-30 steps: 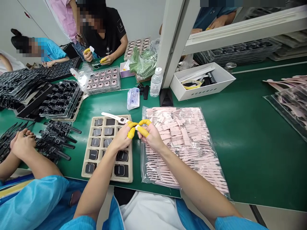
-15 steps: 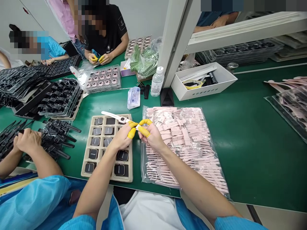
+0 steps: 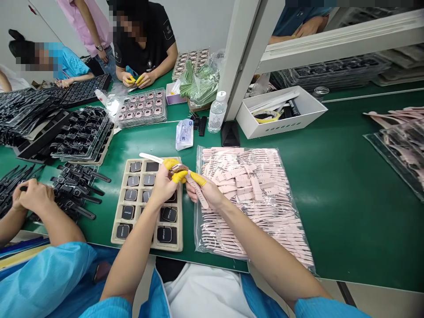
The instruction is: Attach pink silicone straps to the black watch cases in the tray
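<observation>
My left hand [image 3: 163, 183], with yellow finger covers, is closed on a watch [image 3: 179, 168] whose case is turned edge-on between thumb and forefinger. One pale strap piece sticks out past that hand to the upper left. My right hand [image 3: 210, 192], also in yellow finger covers, pinches the pink watch strap [image 3: 198, 191] at the case's other end; this strap hangs down across the fingers. Below my left hand lies a beige tray [image 3: 180, 221] with square dark watch faces in its compartments. Under my right hand is a clear bag of pink straps [image 3: 258, 229], several loose on top.
A water bottle [image 3: 217, 114], a white box of tools [image 3: 285, 126] and a small white packet [image 3: 184, 134] stand behind. At left, a co-worker's hands [image 3: 35, 194] are among black watches [image 3: 79, 190]. Another person sits across the table near trayed watches [image 3: 142, 106].
The watch has rolled from face-up to edge-on, and my left hand has shifted onto its case. The right-hand strap now hangs down. My right hand's forefinger has uncurled.
</observation>
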The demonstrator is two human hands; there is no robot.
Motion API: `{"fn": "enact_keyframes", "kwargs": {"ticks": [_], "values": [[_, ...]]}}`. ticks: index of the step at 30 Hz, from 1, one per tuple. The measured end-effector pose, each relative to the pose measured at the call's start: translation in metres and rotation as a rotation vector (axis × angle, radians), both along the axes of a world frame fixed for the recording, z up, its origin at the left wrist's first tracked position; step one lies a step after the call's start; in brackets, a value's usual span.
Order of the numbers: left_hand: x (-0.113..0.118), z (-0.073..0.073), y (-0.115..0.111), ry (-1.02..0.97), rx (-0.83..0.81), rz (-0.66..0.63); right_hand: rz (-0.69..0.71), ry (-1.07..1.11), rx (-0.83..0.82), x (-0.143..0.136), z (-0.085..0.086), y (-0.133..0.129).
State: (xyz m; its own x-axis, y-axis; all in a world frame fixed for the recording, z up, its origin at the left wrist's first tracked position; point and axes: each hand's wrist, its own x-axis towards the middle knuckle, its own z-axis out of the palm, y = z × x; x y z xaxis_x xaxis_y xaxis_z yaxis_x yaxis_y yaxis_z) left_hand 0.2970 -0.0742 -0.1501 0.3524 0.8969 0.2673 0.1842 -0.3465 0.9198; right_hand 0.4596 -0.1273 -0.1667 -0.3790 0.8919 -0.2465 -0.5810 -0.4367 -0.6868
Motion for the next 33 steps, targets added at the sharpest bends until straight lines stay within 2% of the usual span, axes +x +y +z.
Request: {"fn": "enact_keyframes", "kwargs": {"ticks": [2,5,9,13,16,18,21,24,27,33], "values": [[0.002,-0.002,0.000,-0.078,-0.049,0.015,0.112,0.077,-0.055,0.001,0.000,0.001],[0.003,-0.002,0.001,-0.197,-0.129,0.080,0.196,0.111,-0.069,0.005,0.000,0.002],[-0.005,0.009,0.010,-0.372,-0.115,0.311,0.241,0.036,-0.036,0.010,0.001,0.002],[-0.025,0.024,0.023,-0.559,-0.050,0.530,0.261,-0.018,-0.034,0.011,0.001,0.001],[-0.033,0.028,0.028,-0.592,-0.004,0.640,0.243,-0.042,-0.057,0.012,0.001,0.001],[-0.030,0.024,0.027,-0.519,-0.075,0.578,0.188,-0.034,-0.038,0.012,0.002,0.001],[-0.017,0.014,0.018,-0.316,-0.229,0.341,0.057,-0.040,0.026,0.013,0.005,0.002],[-0.006,0.003,0.009,-0.145,-0.241,0.141,-0.026,-0.064,0.059,0.014,0.009,0.002],[-0.004,-0.004,0.004,0.005,-0.145,0.004,-0.042,-0.068,0.067,0.013,0.010,0.002],[-0.009,-0.006,0.004,0.323,0.281,-0.170,0.071,-0.077,0.132,0.008,0.005,-0.001]]}}
